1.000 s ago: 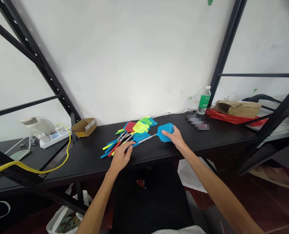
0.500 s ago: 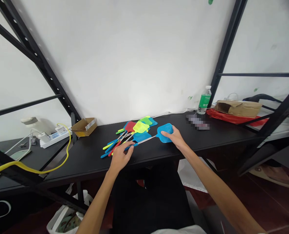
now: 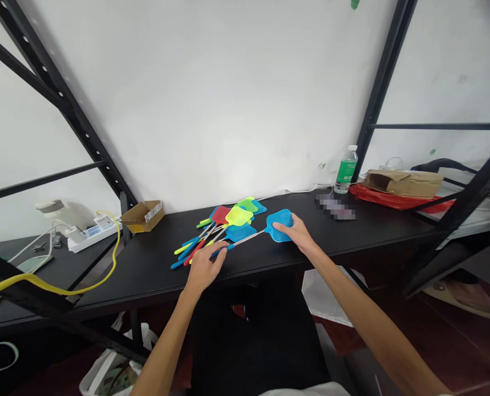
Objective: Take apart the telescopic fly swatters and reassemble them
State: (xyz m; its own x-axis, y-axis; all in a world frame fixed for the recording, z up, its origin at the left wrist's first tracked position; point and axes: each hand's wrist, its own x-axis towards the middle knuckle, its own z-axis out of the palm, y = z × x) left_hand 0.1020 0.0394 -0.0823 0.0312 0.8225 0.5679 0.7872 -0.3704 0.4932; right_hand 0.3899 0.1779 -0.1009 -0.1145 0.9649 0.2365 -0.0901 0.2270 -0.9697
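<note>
A blue fly swatter (image 3: 278, 225) with a thin metal shaft is stretched between my two hands, just above the front of the black desk (image 3: 311, 231). My left hand (image 3: 206, 267) is closed on its blue handle. At the other end, my right hand (image 3: 298, 231) grips the square mesh head, thumb on top. Behind and left of my left hand lies a loose pile of several more swatters, with a yellow one (image 3: 238, 216), a red one (image 3: 221, 214) and a green one (image 3: 247, 205) among them. Their handles point toward the front left.
A small open cardboard box (image 3: 143, 216) sits left of the pile. A water bottle (image 3: 346, 169) stands at the back right near a flattened carton (image 3: 406, 182) on red plastic. A yellow cable (image 3: 115, 256) hangs along the left, beside a white power strip (image 3: 96, 235). Black metal posts frame both sides.
</note>
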